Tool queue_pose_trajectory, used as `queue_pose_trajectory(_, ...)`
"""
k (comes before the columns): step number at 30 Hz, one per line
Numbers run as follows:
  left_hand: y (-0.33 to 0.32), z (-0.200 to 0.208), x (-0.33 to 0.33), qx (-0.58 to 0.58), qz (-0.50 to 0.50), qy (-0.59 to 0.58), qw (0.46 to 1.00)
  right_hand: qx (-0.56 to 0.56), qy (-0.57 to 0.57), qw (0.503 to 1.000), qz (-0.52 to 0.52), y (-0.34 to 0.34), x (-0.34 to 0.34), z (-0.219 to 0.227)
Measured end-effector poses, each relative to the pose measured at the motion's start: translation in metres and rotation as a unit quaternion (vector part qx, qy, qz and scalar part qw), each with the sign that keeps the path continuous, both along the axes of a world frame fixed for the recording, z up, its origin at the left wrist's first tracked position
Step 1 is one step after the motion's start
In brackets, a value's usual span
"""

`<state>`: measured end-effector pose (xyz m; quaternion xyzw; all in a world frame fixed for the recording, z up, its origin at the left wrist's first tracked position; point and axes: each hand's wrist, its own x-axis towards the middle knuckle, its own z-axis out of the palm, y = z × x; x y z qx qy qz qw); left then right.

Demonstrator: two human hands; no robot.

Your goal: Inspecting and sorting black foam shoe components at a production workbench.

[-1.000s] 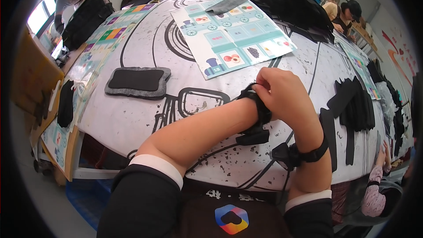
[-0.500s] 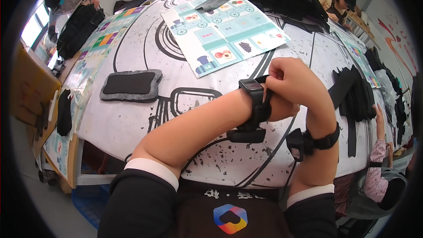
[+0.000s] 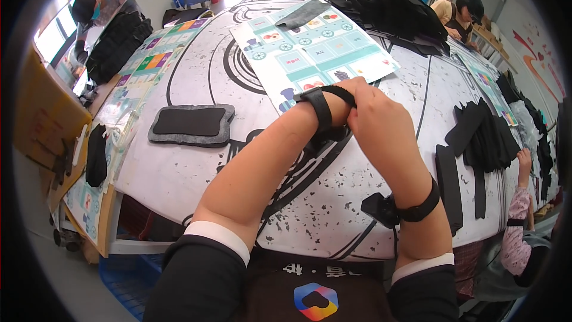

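One black strap (image 3: 322,112) circles your left wrist, pinched by your right hand (image 3: 380,112), its fingers drawn narrow. Your left hand (image 3: 339,106) is mostly hidden; I cannot tell its state. A grey-and-black pad (image 3: 190,123) lies left of your hands, a printed sheet (image 3: 319,52) just beyond them, and black strips (image 3: 481,137) to their right.

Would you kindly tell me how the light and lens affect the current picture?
Head view: fisheye distortion bows the table, and the corners go black; head view: the window at upper left glares white; head view: the black pile at the far side shows little detail; head view: the right hand looks reasonably clear.
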<state>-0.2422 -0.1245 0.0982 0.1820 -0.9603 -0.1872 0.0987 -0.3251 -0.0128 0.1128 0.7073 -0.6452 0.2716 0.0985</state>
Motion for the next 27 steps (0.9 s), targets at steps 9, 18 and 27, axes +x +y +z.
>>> queue_pose_trajectory(9, 0.025, -0.014, -0.004, -0.137, 0.1, 0.175, 0.97, -0.045, -0.087, 0.995, 0.013, -0.01, -0.025, 0.003)
queue_pose_trajectory(18, 0.023, 0.046, 0.039, -0.021, 0.015, -0.106, 0.994, -0.02, -0.091, 0.994, 0.052, 0.001, -0.009, 0.009)
queue_pose_trajectory(27, 0.064, 0.03, 0.036, -0.206, 0.135, 0.024, 0.969, -0.032, -0.174, 0.981, 0.077, 0.01, -0.016, 0.024)
